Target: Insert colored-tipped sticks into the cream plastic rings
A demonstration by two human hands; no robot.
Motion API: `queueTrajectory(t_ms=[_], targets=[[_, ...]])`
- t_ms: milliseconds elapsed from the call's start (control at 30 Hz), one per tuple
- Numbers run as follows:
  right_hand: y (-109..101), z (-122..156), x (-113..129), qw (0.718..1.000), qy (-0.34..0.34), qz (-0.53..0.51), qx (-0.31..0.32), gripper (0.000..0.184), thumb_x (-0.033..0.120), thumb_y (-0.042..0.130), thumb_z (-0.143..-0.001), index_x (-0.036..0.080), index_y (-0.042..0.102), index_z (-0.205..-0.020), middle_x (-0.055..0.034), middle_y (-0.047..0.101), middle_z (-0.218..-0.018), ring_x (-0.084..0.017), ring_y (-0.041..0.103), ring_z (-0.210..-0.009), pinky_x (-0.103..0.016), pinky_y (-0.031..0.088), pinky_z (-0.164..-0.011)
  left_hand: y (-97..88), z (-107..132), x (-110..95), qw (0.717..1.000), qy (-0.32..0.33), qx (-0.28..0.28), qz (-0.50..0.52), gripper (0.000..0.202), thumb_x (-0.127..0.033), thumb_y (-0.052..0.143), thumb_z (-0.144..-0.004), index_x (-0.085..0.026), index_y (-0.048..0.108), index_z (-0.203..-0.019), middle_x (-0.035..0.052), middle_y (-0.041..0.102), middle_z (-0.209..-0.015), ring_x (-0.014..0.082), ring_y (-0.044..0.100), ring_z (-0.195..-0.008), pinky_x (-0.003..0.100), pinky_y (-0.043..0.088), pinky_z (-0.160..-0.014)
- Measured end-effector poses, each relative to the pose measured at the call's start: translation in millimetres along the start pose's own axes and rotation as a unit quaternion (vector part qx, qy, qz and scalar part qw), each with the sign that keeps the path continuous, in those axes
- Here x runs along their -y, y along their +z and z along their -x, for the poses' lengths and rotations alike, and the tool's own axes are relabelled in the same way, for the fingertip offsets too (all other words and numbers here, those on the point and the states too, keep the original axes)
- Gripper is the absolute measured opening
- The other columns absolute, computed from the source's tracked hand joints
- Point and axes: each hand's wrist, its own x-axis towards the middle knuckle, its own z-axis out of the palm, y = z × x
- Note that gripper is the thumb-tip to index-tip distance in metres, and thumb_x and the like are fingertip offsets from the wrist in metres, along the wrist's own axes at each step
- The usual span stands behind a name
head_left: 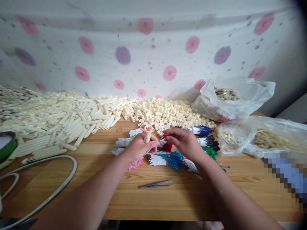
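Observation:
My left hand (139, 147) is closed around a cream plastic pen barrel (147, 133), held upright with its open end up and something red showing inside. My right hand (183, 141) pinches a thin red-tipped refill (162, 137) just right of the barrel. Under both hands lie bundles of refills on the wooden table (96, 185): blue (168, 158), dark blue (201, 130), black (211, 142), green (211, 151), red (168, 146) and pink (136, 163).
A big heap of cream barrels (69, 118) covers the back left, small cream caps (168, 113) the back middle. Plastic bags of parts (230, 99) (261, 135) sit right. A grey cable (59, 185) loops front left, a green bowl (7, 147) at the left edge, tweezers (155, 184) in front.

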Motion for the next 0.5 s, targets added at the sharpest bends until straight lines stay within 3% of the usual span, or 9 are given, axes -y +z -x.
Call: queueTrajectory(t_ms=[267, 500], targets=[[12.2, 2.5, 14.2, 0.993, 0.096, -0.045, -0.042, 0.021, 0.037, 0.063, -0.076, 0.015, 0.065, -0.076, -0.0006, 0.062, -0.061, -0.01, 0.053, -0.051, -0.022, 0.044, -0.049, -1.1, -3.8, 8.0, 0.998, 0.026, -0.033, -0.04, 0.019, -0.031, 0.063, -0.074, -0.015, 0.057, -0.065, -0.0017, 0.056, -0.058, 0.0096, 0.052, -0.055, 0.025, 0.044, -0.056], [18.0, 3.8, 18.5, 0.996, 0.078, -0.019, -0.045, 0.019, 0.034, 0.059, -0.078, 0.016, 0.061, -0.073, -0.0007, 0.061, -0.061, -0.01, 0.053, -0.053, -0.022, 0.043, -0.051, 1.1, -2.1, 7.8, 0.984, 0.057, -0.086, -0.146, 0.014, -0.024, 0.063, -0.073, -0.014, 0.061, -0.064, -0.0012, 0.059, -0.06, 0.0105, 0.052, -0.058, 0.023, 0.041, -0.055]])
